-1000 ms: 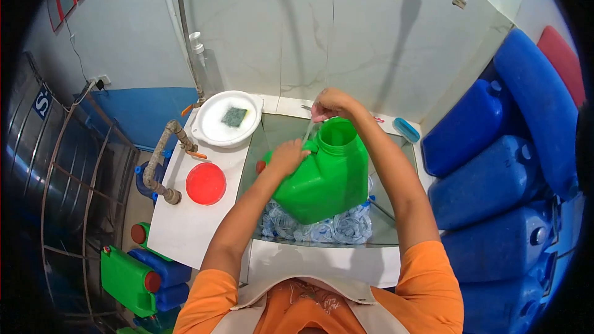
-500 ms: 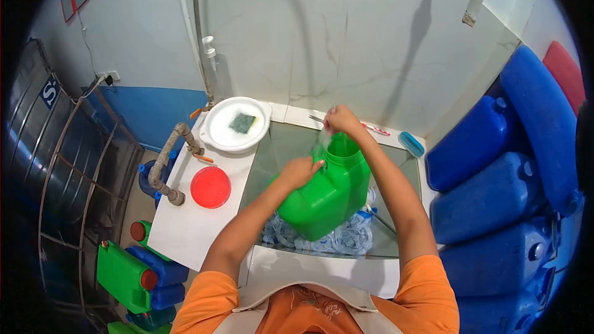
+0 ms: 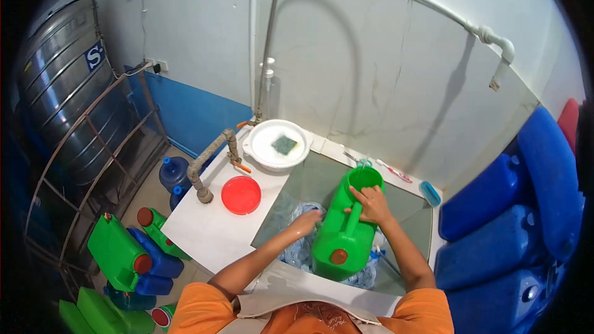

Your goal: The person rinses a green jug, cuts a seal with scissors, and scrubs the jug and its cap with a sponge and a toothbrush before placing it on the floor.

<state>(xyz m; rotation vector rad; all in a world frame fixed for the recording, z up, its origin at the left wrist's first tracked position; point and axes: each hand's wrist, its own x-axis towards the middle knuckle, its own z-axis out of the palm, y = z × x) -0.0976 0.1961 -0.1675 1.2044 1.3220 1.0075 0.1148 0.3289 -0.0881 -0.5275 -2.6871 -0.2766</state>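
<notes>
A green jug (image 3: 340,235) with a wide open mouth and a small brown cap leans in the sink (image 3: 278,179), over several clear plastic pieces (image 3: 301,250). My right hand (image 3: 370,203) grips the jug's handle near the mouth. To the left of the jug is my left hand (image 3: 305,222), its fingers curled; whether anything small is in them is hidden. A thin stream of water (image 3: 396,68) falls from a pipe above toward the jug's mouth.
On the left counter are a white basin (image 3: 263,148) with a sponge (image 3: 284,144), a red lid (image 3: 241,195) and a bent pipe (image 3: 201,167). A teal brush (image 3: 429,193) lies on the right ledge. Blue jugs (image 3: 482,198) line the right side.
The jug has turned, with its mouth now facing up and away. My right hand has moved onto its handle; my left hand has come off it. The view has shifted, and falling water now shows.
</notes>
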